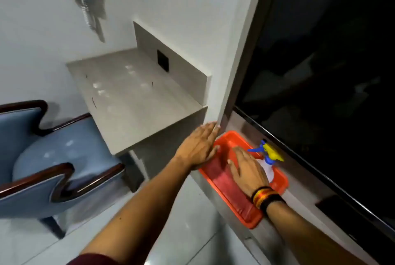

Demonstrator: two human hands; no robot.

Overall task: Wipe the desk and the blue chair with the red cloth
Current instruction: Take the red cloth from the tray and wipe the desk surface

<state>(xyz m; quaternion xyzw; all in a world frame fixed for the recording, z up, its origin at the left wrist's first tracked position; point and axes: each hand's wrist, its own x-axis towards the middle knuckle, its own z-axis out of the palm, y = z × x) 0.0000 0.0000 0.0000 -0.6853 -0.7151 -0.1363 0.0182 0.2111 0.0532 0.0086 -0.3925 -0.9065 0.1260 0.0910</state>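
Both hands flat, fingers spread, grasping nothing: right hand [249, 168] presses cloth [222, 179] in orange tray [252, 221] beside spray bottle [267, 157], likely gathering it; left hand [197, 147] steadies tray. Desk [132, 93], chair [64, 157] unwiped.

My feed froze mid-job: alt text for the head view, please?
Both hands reach into an orange tray on a ledge: right hand flat on the red cloth, left hand open above it. Desk and blue chair wait left.

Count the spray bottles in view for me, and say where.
1. A spray bottle with a blue and yellow head lies in the orange tray on the ledge, just beyond the right hand. Others may be hidden.
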